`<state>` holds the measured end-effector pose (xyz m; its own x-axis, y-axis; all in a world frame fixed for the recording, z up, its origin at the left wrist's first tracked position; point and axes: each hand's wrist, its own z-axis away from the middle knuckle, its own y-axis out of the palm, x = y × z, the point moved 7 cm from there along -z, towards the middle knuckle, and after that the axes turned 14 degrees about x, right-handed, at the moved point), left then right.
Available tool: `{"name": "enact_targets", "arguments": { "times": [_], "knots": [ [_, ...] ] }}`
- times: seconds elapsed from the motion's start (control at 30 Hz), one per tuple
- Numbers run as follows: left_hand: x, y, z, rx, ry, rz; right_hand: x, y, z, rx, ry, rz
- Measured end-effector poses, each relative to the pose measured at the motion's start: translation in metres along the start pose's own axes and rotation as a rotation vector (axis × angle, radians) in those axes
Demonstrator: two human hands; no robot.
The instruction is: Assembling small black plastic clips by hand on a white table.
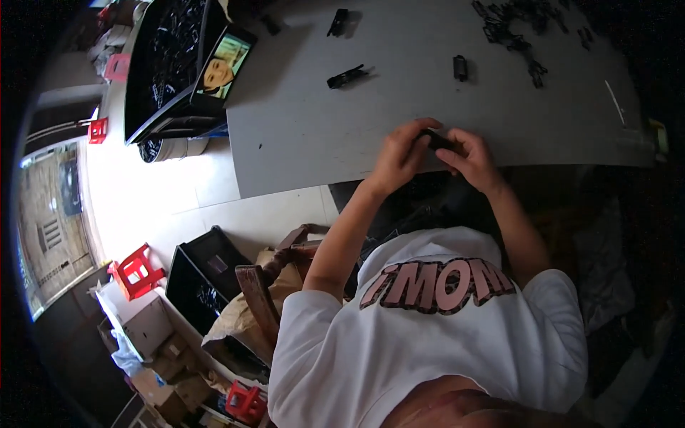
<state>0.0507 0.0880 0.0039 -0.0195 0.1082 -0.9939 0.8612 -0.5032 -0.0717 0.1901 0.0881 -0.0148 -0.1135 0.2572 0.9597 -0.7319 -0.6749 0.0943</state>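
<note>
A small black plastic part is held between my two hands near the front edge of the grey table. My left hand has its fingers curled around the part's left end. My right hand pinches the other end between thumb and fingers. The part's exact kind cannot be made out, as fingers cover much of it. Beyond my hands lie single black pieces: a squarish one and a longer one, with another black piece farther back.
Several black pieces form a loose pile at the far right. A phone with a lit screen leans by a large black bin of black parts. On the floor stand a bucket, a black crate, a red stool and a wooden chair.
</note>
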Motion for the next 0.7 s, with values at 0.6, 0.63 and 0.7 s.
{"name": "enact_targets", "arguments": {
  "times": [0.6, 0.63, 0.7],
  "knots": [
    [-0.018, -0.124, 0.027, -0.676, -0.239, -0.891, 0.013, -0.242, 0.063, -0.968, 0.215, 1.172],
    [-0.01, -0.128, 0.023, -0.653, -0.345, -0.885, 0.014, -0.237, 0.065, -1.024, 0.135, 1.182],
    [-0.017, -0.128, 0.019, -0.61, -0.404, -0.927, 0.012, -0.24, 0.066, -1.034, 0.078, 1.034]
  ]
}}
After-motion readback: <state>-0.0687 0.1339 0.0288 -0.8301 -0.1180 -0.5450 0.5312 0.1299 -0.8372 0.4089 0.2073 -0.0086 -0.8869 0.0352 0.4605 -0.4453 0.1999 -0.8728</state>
